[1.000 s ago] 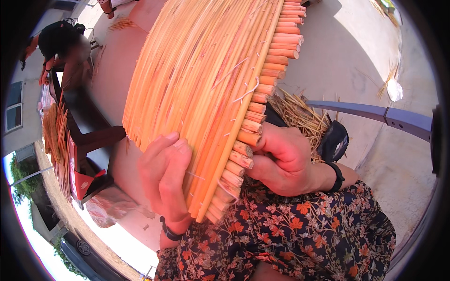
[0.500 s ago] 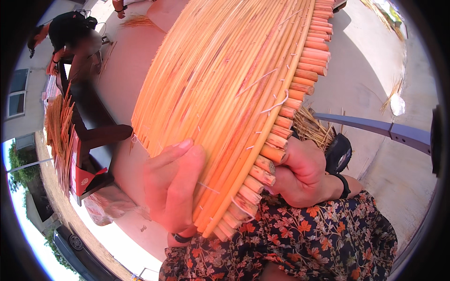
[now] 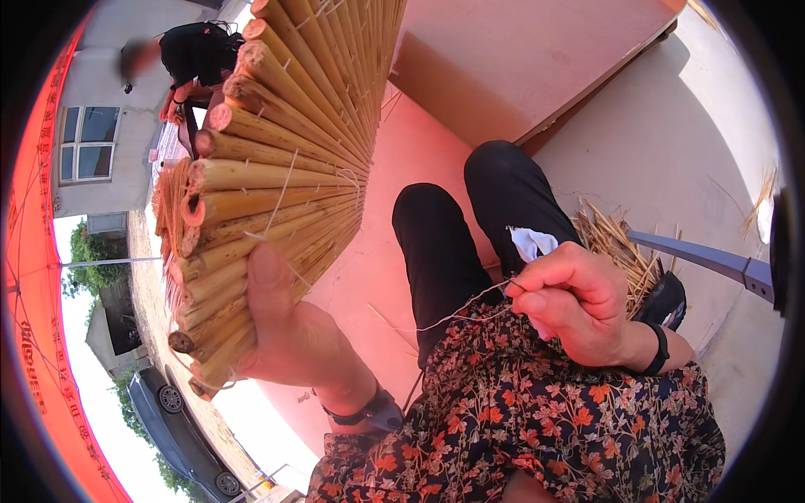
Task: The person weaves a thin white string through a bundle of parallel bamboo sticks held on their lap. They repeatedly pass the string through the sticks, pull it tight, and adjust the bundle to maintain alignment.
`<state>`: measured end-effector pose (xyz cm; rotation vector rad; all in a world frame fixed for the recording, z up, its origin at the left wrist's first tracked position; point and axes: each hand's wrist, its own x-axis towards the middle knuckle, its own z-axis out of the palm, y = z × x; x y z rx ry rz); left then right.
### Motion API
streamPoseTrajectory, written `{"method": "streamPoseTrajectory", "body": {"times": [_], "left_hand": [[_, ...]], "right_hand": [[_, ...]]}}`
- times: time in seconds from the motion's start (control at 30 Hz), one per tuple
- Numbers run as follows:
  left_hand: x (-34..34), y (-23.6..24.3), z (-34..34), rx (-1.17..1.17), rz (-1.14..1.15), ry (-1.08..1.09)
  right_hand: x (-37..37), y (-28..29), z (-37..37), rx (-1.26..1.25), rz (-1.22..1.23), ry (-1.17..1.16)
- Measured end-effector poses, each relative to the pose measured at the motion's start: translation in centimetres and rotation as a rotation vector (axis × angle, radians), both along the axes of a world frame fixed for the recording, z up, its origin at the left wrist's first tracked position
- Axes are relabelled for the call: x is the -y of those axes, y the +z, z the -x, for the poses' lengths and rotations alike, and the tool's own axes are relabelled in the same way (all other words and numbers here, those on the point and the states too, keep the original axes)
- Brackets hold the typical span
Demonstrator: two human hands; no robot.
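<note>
A mat of stalks sewn side by side [image 3: 277,151] stands raised at the left, its cut round ends towards me. My left hand [image 3: 293,335] is closed round its lower edge, the thumb pressing on the stalks and the other fingers hidden behind. White stitches cross the stalks, and one loose length hangs near the thumb. My right hand [image 3: 574,302] is in front of my lap, apart from the mat, with thumb and forefinger pinched on a thin thread [image 3: 457,317]. The thread sags leftward towards the mat; whether a needle is on it cannot be made out.
My knees in black trousers [image 3: 436,243] are below the mat. A large flat board [image 3: 520,59] lies beyond them. Loose straw [image 3: 616,251] and a grey metal bar [image 3: 704,258] are at the right. Another person [image 3: 197,63] bends over a bench at the far left, near bundled stalks [image 3: 170,205].
The mat has been lifted and swung left, turning its stalk ends towards me. My right hand has come out from beneath its edge and now shows the thread.
</note>
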<state>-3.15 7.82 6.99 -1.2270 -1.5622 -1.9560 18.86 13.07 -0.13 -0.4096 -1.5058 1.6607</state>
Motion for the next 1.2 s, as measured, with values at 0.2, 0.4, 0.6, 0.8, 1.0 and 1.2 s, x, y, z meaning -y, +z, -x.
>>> {"method": "streamPoseTrajectory", "body": {"times": [0.2,0.4,0.6,0.8,1.0,1.2], "left_hand": [[0.3,1.2,-2.4,-0.085,0.045,-0.041],[0.9,0.9,-3.5,0.039,0.015,-0.013],[1.1,1.3,-3.3,0.081,0.042,-0.122],[1.1,1.1,-3.6,0.123,0.000,-0.152],[1.2,0.9,-3.2,0.128,0.031,-0.134],[1.3,0.8,-3.0,0.143,0.058,-0.100]], "right_hand": [[-3.4,5.2,3.1,-0.249,-0.280,0.077],[-4.1,6.8,4.5,-0.270,-0.367,0.062],[-3.0,6.1,6.8,-0.399,-0.291,-0.065],[-2.8,5.5,7.1,-0.408,-0.368,-0.075],[-2.7,5.5,7.0,-0.366,-0.389,-0.090],[-2.6,6.0,7.0,-0.341,-0.411,-0.126]]}}
